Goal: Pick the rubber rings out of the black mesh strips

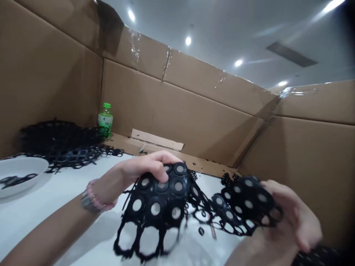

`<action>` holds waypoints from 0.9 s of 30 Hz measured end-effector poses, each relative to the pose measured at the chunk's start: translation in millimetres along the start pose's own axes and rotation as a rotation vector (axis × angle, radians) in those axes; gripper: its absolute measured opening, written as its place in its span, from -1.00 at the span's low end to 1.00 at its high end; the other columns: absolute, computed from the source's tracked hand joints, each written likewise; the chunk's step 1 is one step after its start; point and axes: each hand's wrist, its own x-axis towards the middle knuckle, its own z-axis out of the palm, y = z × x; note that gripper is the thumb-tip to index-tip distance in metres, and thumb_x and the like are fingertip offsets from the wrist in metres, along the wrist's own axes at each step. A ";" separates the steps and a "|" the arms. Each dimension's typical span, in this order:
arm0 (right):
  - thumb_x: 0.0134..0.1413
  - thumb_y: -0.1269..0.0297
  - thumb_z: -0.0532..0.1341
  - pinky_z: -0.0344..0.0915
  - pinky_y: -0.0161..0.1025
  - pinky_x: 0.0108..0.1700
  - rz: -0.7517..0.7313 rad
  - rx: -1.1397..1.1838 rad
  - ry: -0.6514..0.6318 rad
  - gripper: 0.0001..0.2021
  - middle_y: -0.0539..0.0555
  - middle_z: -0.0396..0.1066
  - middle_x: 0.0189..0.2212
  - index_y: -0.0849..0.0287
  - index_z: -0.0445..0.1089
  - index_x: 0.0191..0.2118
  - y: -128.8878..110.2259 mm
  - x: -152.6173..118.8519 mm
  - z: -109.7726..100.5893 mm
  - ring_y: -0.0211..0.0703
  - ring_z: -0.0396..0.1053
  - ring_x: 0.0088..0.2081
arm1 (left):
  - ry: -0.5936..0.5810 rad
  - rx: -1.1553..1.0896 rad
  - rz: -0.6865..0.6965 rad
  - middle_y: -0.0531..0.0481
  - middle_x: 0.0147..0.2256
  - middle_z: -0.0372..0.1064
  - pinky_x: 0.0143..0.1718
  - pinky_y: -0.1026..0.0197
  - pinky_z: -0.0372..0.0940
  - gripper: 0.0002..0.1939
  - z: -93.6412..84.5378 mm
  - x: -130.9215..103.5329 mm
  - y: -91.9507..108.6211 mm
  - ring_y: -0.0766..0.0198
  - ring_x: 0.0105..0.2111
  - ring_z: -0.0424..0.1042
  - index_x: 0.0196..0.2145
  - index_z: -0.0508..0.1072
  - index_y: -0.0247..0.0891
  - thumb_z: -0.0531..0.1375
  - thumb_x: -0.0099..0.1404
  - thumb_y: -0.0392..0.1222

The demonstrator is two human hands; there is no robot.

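Between my two hands stretches a black sheet of joined rings (155, 208), flexible and rubber-like, with round holes. My left hand (155, 168) grips its upper left part, thumb pressed on the front face and fingers behind. A pink bead bracelet (95, 194) circles that wrist. At the right, my right hand (294, 210) holds the other end of the sheet, which looks twisted and partly folded; its fingers are mostly behind the sheet. Larger open loops hang along the lower edge. On the white table beneath lies a small loose black ring (201, 231).
A pile of black ring sheets (63, 142) lies at the back left, beside a green bottle (105, 120). A white bowl (41, 166) with black pieces stands at the left edge. Cardboard walls (177, 107) enclose the table. More black sheet (318, 256) shows at lower right.
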 end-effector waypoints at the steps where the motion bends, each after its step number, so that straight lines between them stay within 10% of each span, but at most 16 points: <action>1: -0.54 -0.37 0.16 0.28 -0.05 -0.25 -0.002 0.050 -0.074 -0.33 0.26 0.40 -0.30 0.01 0.40 -0.30 -9.5 2.8 1.0 0.16 0.38 -0.25 | -0.062 0.001 -0.006 0.09 -0.57 0.34 -0.66 0.42 0.14 -0.79 1.1 0.7 0.6 0.40 -0.61 0.23 -0.49 0.43 -0.32 0.15 -0.20 -0.31; 5: -0.02 -0.09 0.08 0.20 -0.06 -0.02 0.056 -0.173 -0.262 -0.59 0.16 0.35 -0.12 0.08 0.34 -0.16 -61.1 28.8 36.1 0.04 0.27 -0.06 | -0.292 0.047 -0.025 0.14 -0.68 0.22 -0.70 0.45 0.08 -0.89 4.1 9.6 -2.0 0.46 -0.69 0.13 -0.60 0.38 -0.33 0.14 -0.22 -0.32; 7: -0.06 -0.13 0.10 0.10 0.00 0.06 -0.016 -0.170 -0.300 -0.48 0.15 0.24 0.01 0.07 0.24 -0.02 -79.8 44.3 66.1 0.05 0.17 0.04 | -0.363 0.098 -0.033 0.14 -0.68 0.23 -0.68 0.43 0.11 -0.87 2.6 11.7 -2.6 0.45 -0.69 0.14 -0.57 0.38 -0.32 0.14 -0.21 -0.31; 11: -0.52 -0.16 0.34 0.16 -0.11 0.00 -0.390 0.347 -0.878 -0.05 0.15 0.28 -0.03 0.14 0.12 0.10 -90.8 64.7 119.1 0.03 0.23 -0.03 | -0.321 0.153 -0.002 0.12 -0.63 0.28 -0.62 0.40 0.17 -0.80 -4.1 3.6 4.0 0.40 -0.64 0.20 -0.50 0.41 -0.31 0.15 -0.20 -0.27; 16: -0.43 0.01 0.37 0.24 -0.22 -0.12 -0.411 0.612 -1.039 -0.31 0.03 0.39 -0.29 0.17 0.31 -0.06 -93.2 65.8 149.3 -0.12 0.33 -0.22 | -0.205 0.401 0.024 0.10 -0.60 0.27 -0.60 0.40 0.13 -0.82 -14.7 -17.5 20.1 0.39 -0.60 0.19 -0.47 0.42 -0.32 0.18 -0.13 -0.25; 27: -0.35 0.18 0.37 0.24 -0.18 -0.11 -0.142 0.908 -0.859 -0.47 0.02 0.34 -0.30 0.15 0.30 -0.14 -99.7 60.4 178.6 -0.13 0.29 -0.22 | 0.038 0.457 0.112 0.10 -0.50 0.27 -0.48 0.40 0.17 -0.72 -37.1 -27.2 27.8 0.37 -0.49 0.24 -0.45 0.38 -0.31 0.32 -0.15 -0.18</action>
